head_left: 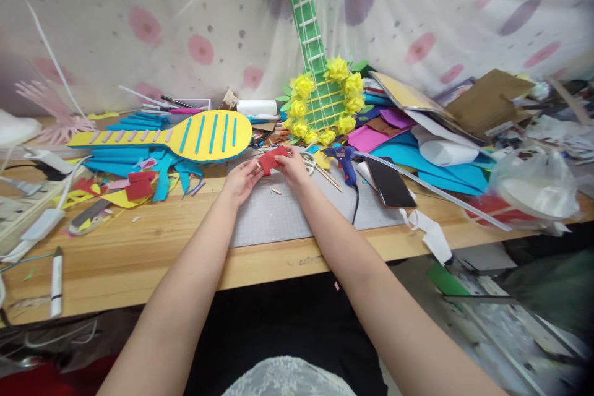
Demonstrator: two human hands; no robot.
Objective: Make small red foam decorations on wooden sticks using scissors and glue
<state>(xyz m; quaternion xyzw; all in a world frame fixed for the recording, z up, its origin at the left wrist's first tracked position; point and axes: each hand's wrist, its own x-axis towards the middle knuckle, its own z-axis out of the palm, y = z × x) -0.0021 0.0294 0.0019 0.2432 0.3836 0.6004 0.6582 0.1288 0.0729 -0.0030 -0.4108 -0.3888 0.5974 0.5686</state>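
Left hand (pixel 244 180): is pinching the left side of the red piece (pixel 268 163).
Right hand (pixel 293 168): is gripping its right side.
Red piece: is sitting between both hands, over the gray mat (pixel 269 223).
Glue gun (pixel 346 167): is lying near the black phone (pixel 391 182).
Yellow guitar shape (pixel 208 136): is resting on the left.

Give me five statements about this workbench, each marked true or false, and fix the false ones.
1. The left hand and right hand both hold the red piece. True.
2. The glue gun lies left of both hands. False: the glue gun lies to their right.
3. The yellow guitar shape carries blue strips. True.
4. The flowers on the green guitar are red. False: the flowers are yellow.
5. The phone lies right of the glue gun. True.
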